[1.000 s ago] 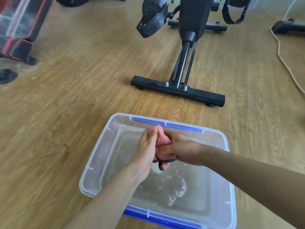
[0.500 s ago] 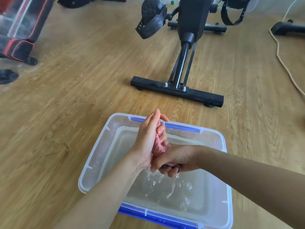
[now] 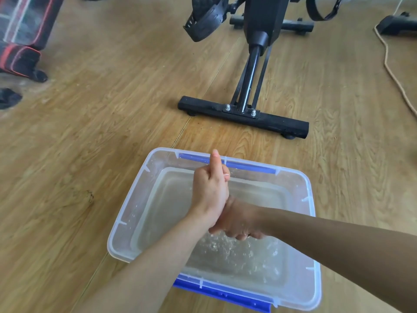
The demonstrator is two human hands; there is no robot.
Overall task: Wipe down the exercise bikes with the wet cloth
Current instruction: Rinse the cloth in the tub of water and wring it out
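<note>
A clear plastic tub (image 3: 126, 213) with blue clips stands on the wooden floor and holds water. Above it my left hand (image 3: 211, 188) and my right hand (image 3: 239, 222) are pressed together, fingers closed, my left over my right. The pink wet cloth is hidden inside their grip. Drops fall from under my right fist and the water below is splashing. Beyond the tub stands the black exercise bike (image 3: 257, 23), with its floor bar (image 3: 243, 118) nearest and a strapped pedal (image 3: 205, 21) hanging at the upper left.
A second black foot bar (image 3: 397, 23) lies at the top right, with a tan cord (image 3: 388, 68) trailing down the floor beside it. A red-and-black padded piece of equipment (image 3: 22, 53) stands at the far left.
The pink cloth showed between my hands a second ago; now they cover it. My left hand has turned upright over my right, which sank lower, and more water is splashing.
</note>
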